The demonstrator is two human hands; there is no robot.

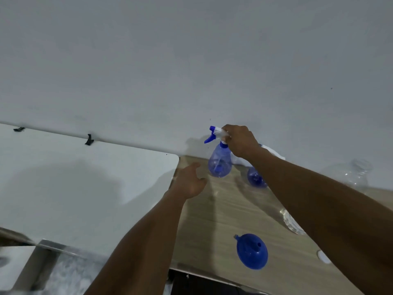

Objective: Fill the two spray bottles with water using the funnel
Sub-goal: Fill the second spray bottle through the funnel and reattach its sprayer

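At the back of the wood table [212, 220], close to the wall [191, 60]: first bottle [220, 161], see-through blue and standing up, with a blue and white spray head on top. Right hand [241, 140] on that spray head, fingers curled round the white part and gripping it from the right. Spray nose and trigger pointing left. Thin tube inside, down to the bottom. Cannot tell if the bottom sits on the wood or hangs just over it.

Just left of the first bottle and a bit lower: left hand [189, 182], over the left edge of the wood table. Fingers loose and a little spread, holding nothing. Near the bottle but not touching it.

Right of the first bottle, also near the wall: second bottle [256, 179]. Only the round blue bottom showing, the rest hidden behind the right arm.

Near the front of the wood table, well apart from both bottles: blue funnel [252, 251], lying alone, small hole facing up, little tab on its left side.

Right of the funnel, a small white cap [323, 256], partly under the right arm. Farther back, a clear glass thing [294, 224], mostly hidden by that arm, too hidden to name. At the far right by the wall, a big clear jug [353, 173]. Behind the right wrist, a bit of white cloth [274, 153].

Left of the wood table, touching its side: white table [85, 177], with two black clips [89, 139] along its back edge.
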